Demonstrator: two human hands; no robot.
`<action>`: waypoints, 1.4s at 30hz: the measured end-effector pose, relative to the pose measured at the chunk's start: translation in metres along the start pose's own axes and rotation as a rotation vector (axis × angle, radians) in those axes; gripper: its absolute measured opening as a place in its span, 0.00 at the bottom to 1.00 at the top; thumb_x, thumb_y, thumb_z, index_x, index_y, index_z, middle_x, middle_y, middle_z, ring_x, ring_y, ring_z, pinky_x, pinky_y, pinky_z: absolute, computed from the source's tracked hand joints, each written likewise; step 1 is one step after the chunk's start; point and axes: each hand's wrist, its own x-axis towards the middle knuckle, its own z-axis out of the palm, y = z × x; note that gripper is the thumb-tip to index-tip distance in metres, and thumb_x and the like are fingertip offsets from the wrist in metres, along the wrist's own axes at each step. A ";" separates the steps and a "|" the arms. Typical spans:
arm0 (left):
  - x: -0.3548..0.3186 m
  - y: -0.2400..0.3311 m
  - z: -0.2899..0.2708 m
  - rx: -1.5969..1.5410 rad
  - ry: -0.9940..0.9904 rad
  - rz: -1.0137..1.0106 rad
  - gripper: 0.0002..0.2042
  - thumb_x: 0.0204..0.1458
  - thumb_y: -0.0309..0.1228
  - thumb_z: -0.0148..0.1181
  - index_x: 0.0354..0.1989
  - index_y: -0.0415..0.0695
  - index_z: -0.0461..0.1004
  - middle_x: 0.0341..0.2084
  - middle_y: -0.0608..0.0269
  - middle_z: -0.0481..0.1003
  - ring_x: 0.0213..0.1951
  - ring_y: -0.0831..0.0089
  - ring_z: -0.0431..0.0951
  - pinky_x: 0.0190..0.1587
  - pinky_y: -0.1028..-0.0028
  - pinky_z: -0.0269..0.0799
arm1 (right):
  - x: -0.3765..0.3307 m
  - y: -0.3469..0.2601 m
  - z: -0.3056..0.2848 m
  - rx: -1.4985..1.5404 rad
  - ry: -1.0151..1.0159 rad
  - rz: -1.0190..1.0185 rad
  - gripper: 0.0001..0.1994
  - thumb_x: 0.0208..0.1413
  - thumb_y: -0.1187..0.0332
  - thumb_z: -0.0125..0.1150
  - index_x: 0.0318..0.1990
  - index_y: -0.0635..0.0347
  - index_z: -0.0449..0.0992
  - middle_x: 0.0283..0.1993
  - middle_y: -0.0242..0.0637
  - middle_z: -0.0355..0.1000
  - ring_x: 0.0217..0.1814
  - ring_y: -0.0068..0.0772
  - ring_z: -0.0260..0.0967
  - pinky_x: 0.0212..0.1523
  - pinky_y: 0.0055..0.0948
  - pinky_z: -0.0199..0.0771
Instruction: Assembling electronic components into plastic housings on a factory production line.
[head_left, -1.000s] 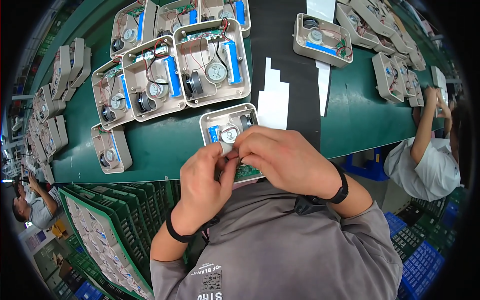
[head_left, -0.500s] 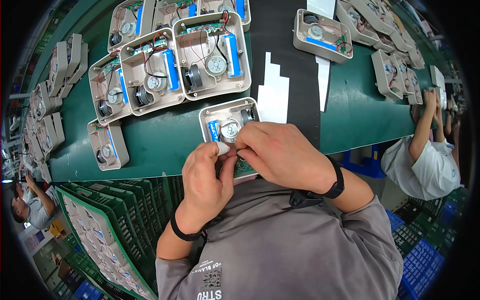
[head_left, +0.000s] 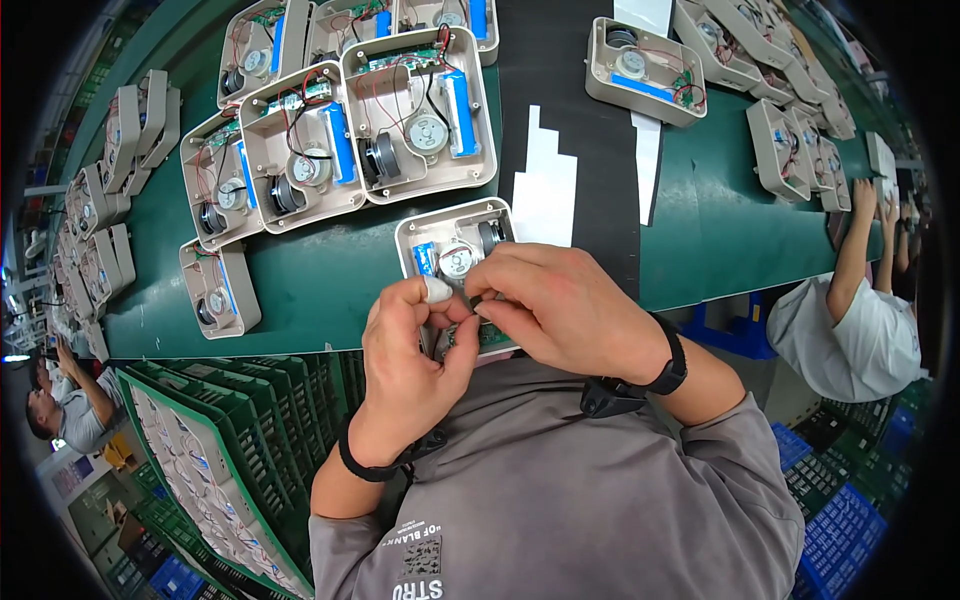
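Note:
An open off-white plastic housing sits before me at the table's front edge. Inside are a blue-wrapped battery, a round silver part and a round black part. A green circuit board shows under my fingers. My left hand, with a white cover on one fingertip, is curled over the housing's near left side; what its fingertips hold is hidden. My right hand pinches something small and dark over the near end, too small to name. The fingertips of both hands nearly meet.
Several similar housings stand grouped on the green table, with more at far left and right. A black mat carries white sheets. Green crates stand at lower left. A co-worker sits at right.
My left thumb has dropped a little, opening a wider gap to the covered finger. My right hand keeps its pinch with only a slight shift.

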 end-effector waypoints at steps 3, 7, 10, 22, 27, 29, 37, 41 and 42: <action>-0.003 -0.002 0.007 0.099 0.085 0.103 0.25 0.44 0.16 0.73 0.49 0.42 0.65 0.30 0.64 0.80 0.28 0.65 0.78 0.35 0.67 0.69 | 0.000 -0.002 0.002 0.051 0.068 0.060 0.07 0.55 0.76 0.65 0.41 0.60 0.75 0.34 0.37 0.74 0.35 0.43 0.75 0.34 0.38 0.75; -0.005 -0.003 0.012 0.124 0.155 0.176 0.26 0.44 0.15 0.73 0.48 0.44 0.65 0.30 0.65 0.80 0.28 0.66 0.77 0.36 0.67 0.67 | -0.004 -0.004 0.002 0.116 0.029 0.212 0.08 0.54 0.77 0.66 0.41 0.61 0.76 0.33 0.38 0.74 0.34 0.41 0.76 0.32 0.36 0.75; -0.003 -0.004 0.014 0.137 0.199 0.246 0.24 0.47 0.14 0.72 0.47 0.42 0.64 0.32 0.60 0.81 0.30 0.70 0.78 0.36 0.74 0.74 | -0.007 -0.001 0.004 0.057 0.076 0.114 0.09 0.53 0.78 0.67 0.42 0.62 0.76 0.33 0.38 0.74 0.33 0.40 0.76 0.31 0.36 0.75; -0.002 0.003 0.014 0.274 0.227 0.284 0.25 0.48 0.16 0.72 0.51 0.40 0.65 0.35 0.57 0.81 0.34 0.64 0.81 0.39 0.69 0.76 | -0.012 -0.002 0.012 -0.170 0.123 -0.079 0.09 0.53 0.78 0.66 0.41 0.61 0.75 0.39 0.39 0.72 0.39 0.45 0.74 0.37 0.39 0.76; -0.006 0.001 0.013 0.223 0.151 0.193 0.25 0.50 0.16 0.70 0.53 0.39 0.64 0.36 0.55 0.81 0.36 0.65 0.82 0.40 0.71 0.76 | -0.010 0.002 0.010 -0.110 0.094 -0.076 0.10 0.53 0.78 0.65 0.42 0.61 0.74 0.39 0.38 0.72 0.39 0.46 0.74 0.37 0.40 0.76; -0.007 0.001 0.014 0.188 0.133 0.133 0.25 0.47 0.15 0.70 0.52 0.40 0.66 0.35 0.59 0.80 0.35 0.62 0.79 0.39 0.66 0.72 | -0.009 0.001 0.008 -0.092 0.080 -0.056 0.10 0.53 0.78 0.65 0.42 0.61 0.75 0.39 0.38 0.72 0.39 0.46 0.74 0.36 0.40 0.76; -0.007 0.009 0.004 -0.019 0.068 -0.061 0.24 0.48 0.14 0.68 0.52 0.38 0.66 0.33 0.61 0.79 0.35 0.62 0.77 0.43 0.64 0.71 | -0.006 0.002 0.006 -0.114 0.024 -0.016 0.09 0.54 0.77 0.65 0.43 0.60 0.78 0.40 0.36 0.73 0.39 0.46 0.75 0.35 0.41 0.76; -0.006 0.013 0.001 -0.110 0.034 -0.151 0.23 0.50 0.14 0.67 0.53 0.37 0.65 0.33 0.60 0.79 0.36 0.62 0.77 0.45 0.64 0.71 | -0.005 0.001 0.003 -0.165 0.006 -0.051 0.09 0.55 0.76 0.66 0.43 0.59 0.79 0.40 0.36 0.74 0.39 0.45 0.75 0.35 0.41 0.76; -0.006 0.013 0.000 -0.130 0.024 -0.175 0.23 0.50 0.14 0.67 0.53 0.37 0.65 0.34 0.60 0.80 0.36 0.61 0.77 0.46 0.64 0.71 | -0.005 0.001 0.002 -0.173 -0.007 -0.064 0.08 0.55 0.76 0.66 0.43 0.60 0.80 0.39 0.36 0.74 0.39 0.45 0.76 0.35 0.41 0.77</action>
